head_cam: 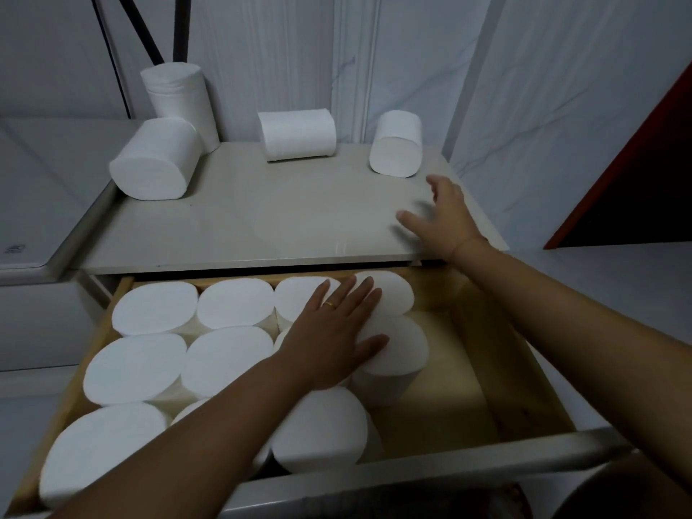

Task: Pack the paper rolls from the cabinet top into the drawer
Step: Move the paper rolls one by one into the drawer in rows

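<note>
The wooden drawer [520, 372] is pulled out and holds several white paper rolls [153, 307] standing on end in rows; its right part shows bare wood. My left hand [337, 331] lies flat with spread fingers on the tops of the rolls [397, 346] at the right end of the rows. My right hand [445, 215], blurred, hovers open over the right side of the cabinet top [262, 219], just short of a roll lying on its side [397, 144]. Further rolls stay on top: one in the middle back [297, 134], one at the left [155, 161], an upright one behind it [179, 95].
A white appliance lid [33, 189] adjoins the cabinet on the left. Pale panelled walls [524, 88] stand close behind and to the right. Dark cables [138, 28] hang in the back left corner. A dark red panel [636, 174] is at the far right.
</note>
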`<act>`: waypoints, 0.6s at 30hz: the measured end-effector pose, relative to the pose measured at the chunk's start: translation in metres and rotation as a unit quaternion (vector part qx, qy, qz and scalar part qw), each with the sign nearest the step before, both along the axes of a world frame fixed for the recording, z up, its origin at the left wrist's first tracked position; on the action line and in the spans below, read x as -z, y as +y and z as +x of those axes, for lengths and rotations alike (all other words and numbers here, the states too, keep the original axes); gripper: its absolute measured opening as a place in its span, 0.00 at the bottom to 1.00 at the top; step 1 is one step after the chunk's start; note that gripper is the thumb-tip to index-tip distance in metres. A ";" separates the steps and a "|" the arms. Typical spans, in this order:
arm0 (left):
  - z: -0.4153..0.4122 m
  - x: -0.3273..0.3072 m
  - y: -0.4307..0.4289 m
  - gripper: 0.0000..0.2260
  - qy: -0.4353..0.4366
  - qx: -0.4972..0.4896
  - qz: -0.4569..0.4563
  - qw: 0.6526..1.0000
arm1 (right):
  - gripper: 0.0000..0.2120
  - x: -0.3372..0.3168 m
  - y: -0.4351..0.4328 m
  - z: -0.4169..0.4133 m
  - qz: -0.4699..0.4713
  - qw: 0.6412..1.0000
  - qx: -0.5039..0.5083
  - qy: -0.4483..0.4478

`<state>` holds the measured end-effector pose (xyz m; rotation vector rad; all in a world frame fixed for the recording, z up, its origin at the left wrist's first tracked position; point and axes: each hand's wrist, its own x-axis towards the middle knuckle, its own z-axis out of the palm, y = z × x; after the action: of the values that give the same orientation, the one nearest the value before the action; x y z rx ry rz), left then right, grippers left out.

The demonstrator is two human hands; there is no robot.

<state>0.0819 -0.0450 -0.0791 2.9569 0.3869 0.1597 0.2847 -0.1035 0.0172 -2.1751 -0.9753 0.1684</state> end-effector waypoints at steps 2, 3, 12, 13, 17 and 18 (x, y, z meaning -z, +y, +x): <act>0.000 0.000 0.000 0.32 0.000 0.000 0.001 1.000 | 0.40 0.005 0.027 0.016 0.018 0.998 0.048 0.032; 0.000 0.001 0.000 0.32 0.001 0.002 0.000 1.000 | 0.43 0.007 0.041 0.022 0.027 0.996 0.071 0.045; -0.001 0.002 0.002 0.32 -0.001 0.008 -0.023 1.000 | 0.52 0.011 0.141 0.057 0.071 0.971 0.222 0.046; -0.001 0.002 0.003 0.32 -0.002 0.010 -0.023 1.000 | 0.53 0.012 0.147 0.059 0.067 0.969 0.235 0.041; 0.001 0.004 0.004 0.31 -0.005 0.010 -0.028 1.000 | 0.55 0.018 0.162 0.068 0.047 0.962 0.264 0.044; 0.001 0.004 0.003 0.32 -0.006 0.010 -0.027 1.000 | 0.55 0.019 0.165 0.069 0.046 0.961 0.269 0.047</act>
<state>0.0830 -0.0416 -0.0830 2.9048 0.3537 0.1618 0.3535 0.0618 -0.0014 -2.2383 -0.3075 -0.0340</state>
